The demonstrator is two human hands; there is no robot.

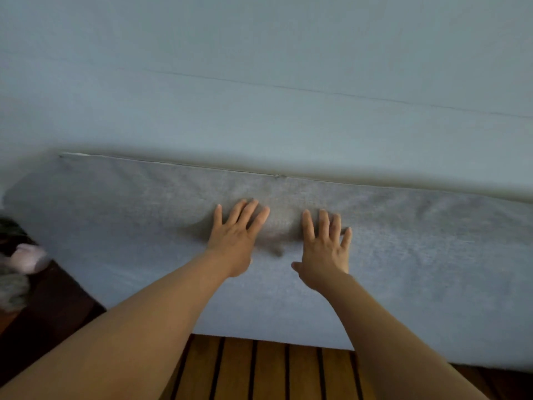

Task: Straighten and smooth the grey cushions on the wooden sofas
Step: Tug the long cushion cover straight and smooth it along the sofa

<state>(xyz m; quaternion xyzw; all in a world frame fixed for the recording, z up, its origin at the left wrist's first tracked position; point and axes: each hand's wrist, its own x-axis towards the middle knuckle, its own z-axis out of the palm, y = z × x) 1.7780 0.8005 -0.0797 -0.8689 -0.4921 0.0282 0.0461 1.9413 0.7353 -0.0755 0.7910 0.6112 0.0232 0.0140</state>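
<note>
Both hands, left hand point(235, 236) and right hand point(326, 249), press flat, fingers spread, on the grey cushion point(129, 241).

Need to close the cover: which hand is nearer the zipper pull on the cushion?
Left. The left hand lies just below-left of the zipper pull; the right hand sits lower and further right.

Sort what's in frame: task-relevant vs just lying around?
Job:
- grey cushion, zip seam along its far edge
- left hand and right hand, both pressing flat on it
- wooden sofa slats, bare at the near edge
- second grey cushion behind

Lying about:
- pink soft object at far left
- grey fuzzy thing beside it, too blurred to name
</note>
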